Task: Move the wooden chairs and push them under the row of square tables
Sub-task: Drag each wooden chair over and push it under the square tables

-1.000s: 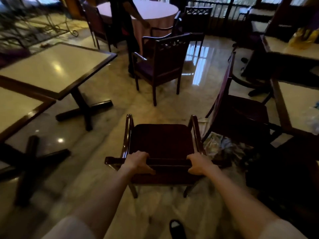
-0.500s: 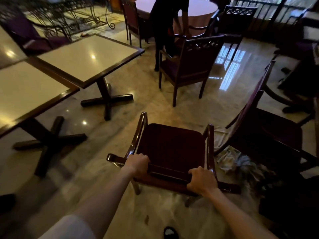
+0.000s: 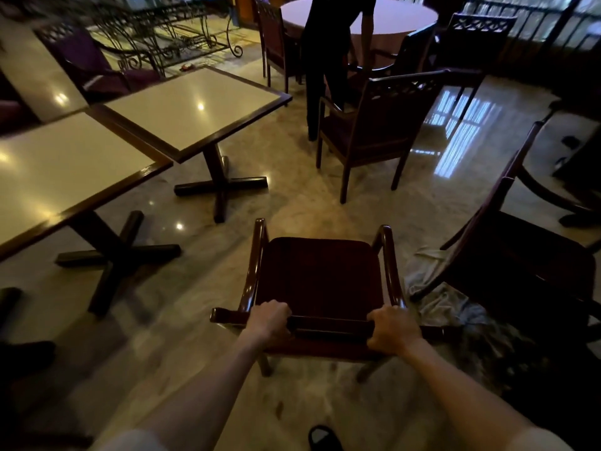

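Note:
A dark wooden armchair (image 3: 320, 275) with a maroon seat stands on the marble floor straight in front of me, its back toward me. My left hand (image 3: 268, 322) grips the left end of its top rail, my right hand (image 3: 392, 327) the right end. A row of square cream-topped tables with dark wooden edges runs along the left: the nearer table (image 3: 65, 170) and the farther table (image 3: 192, 109), each on a black cross base. The chair's front points past the tables' right side, apart from them.
Another wooden armchair (image 3: 383, 125) stands ahead, a tilted one (image 3: 520, 255) at my right over a crumpled cloth (image 3: 435, 294). A person in dark clothes (image 3: 328, 53) leans at a round pink table (image 3: 390, 17). A purple chair (image 3: 87, 63) sits behind the tables.
My view has swung left, bringing more of the square tables into sight. The chair in my hands has turned slightly and now sits squarer to me; both hands keep their grip.

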Demonstrator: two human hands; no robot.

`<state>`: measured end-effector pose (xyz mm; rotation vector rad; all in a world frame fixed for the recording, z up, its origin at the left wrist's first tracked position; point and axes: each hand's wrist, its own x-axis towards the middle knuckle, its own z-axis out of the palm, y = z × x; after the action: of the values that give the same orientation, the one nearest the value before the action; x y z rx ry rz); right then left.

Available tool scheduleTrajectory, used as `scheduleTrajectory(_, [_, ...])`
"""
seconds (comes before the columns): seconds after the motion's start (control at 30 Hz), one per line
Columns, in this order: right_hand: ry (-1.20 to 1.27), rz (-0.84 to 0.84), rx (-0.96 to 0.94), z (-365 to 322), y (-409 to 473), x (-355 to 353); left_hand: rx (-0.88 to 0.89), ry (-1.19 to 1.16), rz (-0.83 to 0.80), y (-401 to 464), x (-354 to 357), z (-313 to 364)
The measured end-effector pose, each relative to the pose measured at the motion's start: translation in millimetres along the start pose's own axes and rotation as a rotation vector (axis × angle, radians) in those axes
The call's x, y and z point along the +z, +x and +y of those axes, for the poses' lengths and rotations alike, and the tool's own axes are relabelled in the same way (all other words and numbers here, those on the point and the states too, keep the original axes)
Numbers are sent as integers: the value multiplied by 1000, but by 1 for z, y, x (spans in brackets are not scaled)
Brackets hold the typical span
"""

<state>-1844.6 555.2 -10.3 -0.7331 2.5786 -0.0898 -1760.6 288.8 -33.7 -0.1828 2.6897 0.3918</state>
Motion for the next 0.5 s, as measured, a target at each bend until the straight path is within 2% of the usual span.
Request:
scheduleTrajectory(0.23, [-92, -104, -146, -25, 22, -20, -182, -106, 100, -38, 19, -7])
scheduleTrajectory(0.5, [-234, -110, -378, -122, 61, -19, -416, -195, 116, -96, 18, -76])
